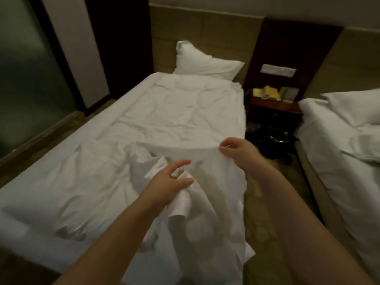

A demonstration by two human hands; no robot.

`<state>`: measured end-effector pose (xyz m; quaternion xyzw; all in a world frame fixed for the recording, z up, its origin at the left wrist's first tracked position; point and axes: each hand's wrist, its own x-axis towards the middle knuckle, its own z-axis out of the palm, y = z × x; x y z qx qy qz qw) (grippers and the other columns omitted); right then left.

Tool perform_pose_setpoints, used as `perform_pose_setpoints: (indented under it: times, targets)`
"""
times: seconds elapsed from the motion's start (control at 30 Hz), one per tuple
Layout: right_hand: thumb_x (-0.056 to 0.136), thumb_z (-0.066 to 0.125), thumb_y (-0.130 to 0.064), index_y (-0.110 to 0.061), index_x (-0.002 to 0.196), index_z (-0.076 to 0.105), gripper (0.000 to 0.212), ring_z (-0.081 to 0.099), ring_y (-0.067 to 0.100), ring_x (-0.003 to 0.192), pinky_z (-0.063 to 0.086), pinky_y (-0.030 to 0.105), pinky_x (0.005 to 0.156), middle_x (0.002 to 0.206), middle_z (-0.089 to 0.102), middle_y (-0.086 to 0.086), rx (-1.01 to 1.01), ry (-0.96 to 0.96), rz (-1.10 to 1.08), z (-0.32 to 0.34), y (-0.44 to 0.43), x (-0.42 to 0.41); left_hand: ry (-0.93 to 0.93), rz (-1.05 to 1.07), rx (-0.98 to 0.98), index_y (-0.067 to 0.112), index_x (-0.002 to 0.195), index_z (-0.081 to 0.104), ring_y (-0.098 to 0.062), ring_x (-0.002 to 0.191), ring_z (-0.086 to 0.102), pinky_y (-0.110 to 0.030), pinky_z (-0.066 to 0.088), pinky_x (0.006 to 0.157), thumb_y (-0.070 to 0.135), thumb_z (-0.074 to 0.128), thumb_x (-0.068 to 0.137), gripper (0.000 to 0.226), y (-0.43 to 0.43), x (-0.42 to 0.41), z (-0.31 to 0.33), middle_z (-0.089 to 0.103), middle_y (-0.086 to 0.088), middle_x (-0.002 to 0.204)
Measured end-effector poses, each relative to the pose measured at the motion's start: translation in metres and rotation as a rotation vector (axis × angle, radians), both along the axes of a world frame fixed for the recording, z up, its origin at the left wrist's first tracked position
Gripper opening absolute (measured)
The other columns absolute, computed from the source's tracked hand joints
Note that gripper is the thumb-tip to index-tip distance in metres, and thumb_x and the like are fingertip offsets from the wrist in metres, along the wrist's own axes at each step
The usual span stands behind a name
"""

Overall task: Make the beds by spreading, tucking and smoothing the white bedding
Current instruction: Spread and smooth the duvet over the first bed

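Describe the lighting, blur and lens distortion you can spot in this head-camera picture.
Head view: dim, warm light turns the crumpled white fabric bedding greyish; the dark wooden nightstand sinks into shadow. Head view: the left hand and the right hand, pinching the bedding's edge, look softly blurred. Head view: the wide lens bows straight edges.

No readable text, label or number appears anywhere.
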<state>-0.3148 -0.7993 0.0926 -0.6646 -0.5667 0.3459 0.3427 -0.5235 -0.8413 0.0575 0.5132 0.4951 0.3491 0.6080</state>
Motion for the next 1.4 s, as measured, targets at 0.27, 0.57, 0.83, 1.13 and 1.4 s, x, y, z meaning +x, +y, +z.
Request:
perform_pose_setpoints:
  times: [0.27, 0.57, 0.83, 1.13, 1.4]
  targets:
    - [0.094, 0.058, -0.023, -0.015, 0.107, 0.064, 0.017, 0.058, 0.008, 0.071, 0.045, 0.015, 0.057, 0.089, 0.063, 0.001, -0.185, 0.025, 0.051, -0.014, -0.039, 0.004, 0.089, -0.02, 0.151, 0.042, 0.122, 0.045, -0.012, 0.093, 0.063, -0.021, 0.053, 0.075, 0.015, 0.058, 0.093, 0.042, 0.006, 0.082, -0.014, 0.064, 0.004, 0.105]
    - [0.088, 0.065, -0.017, -0.029, 0.126, 0.045, 0.044, 0.059, 0.004, 0.094, 0.051, 0.015, 0.073, 0.105, 0.056, -0.013, 0.065, 0.264, -0.103, -0.054, -0.079, -0.013, -0.034, 0.035, -0.042, 0.013, 0.076, 0.064, -0.028, 0.076, 0.066, -0.031, 0.052, 0.061, -0.004, 0.052, 0.087, 0.023, 0.043, 0.093, -0.023, 0.068, -0.011, 0.074]
    - [0.096, 0.051, -0.015, -0.02, 0.086, 0.066, 0.018, 0.053, -0.003, 0.058, 0.04, 0.013, 0.052, 0.067, 0.058, -0.012, 0.278, 0.222, -0.443, -0.08, -0.086, -0.005, -0.151, -0.167, 0.0, 0.024, 0.107, 0.056, -0.02, 0.097, 0.061, -0.028, 0.052, 0.076, 0.002, 0.061, 0.073, 0.04, 0.028, 0.093, -0.018, 0.06, -0.005, 0.108]
    - [0.092, 0.059, -0.023, -0.017, 0.077, 0.068, 0.018, 0.058, 0.018, 0.064, 0.049, 0.035, 0.06, 0.067, 0.064, -0.003, 0.22, 0.293, -0.458, -0.071, -0.095, -0.001, 0.377, -0.243, 0.782, 0.02, 0.081, 0.067, -0.003, 0.076, 0.055, -0.004, 0.039, 0.069, 0.008, 0.068, 0.083, 0.011, 0.011, 0.083, -0.013, 0.055, 0.014, 0.084]
    - [0.087, 0.065, -0.021, -0.014, 0.074, 0.071, 0.016, 0.064, 0.03, 0.073, 0.054, 0.05, 0.067, 0.071, 0.067, 0.01, 0.235, 0.32, -0.412, -0.048, -0.115, 0.01, 0.615, -0.401, 0.911, 0.015, 0.097, 0.061, -0.014, 0.101, 0.054, -0.015, 0.033, 0.077, 0.025, 0.049, 0.097, 0.016, -0.009, 0.103, 0.016, 0.064, -0.002, 0.111]
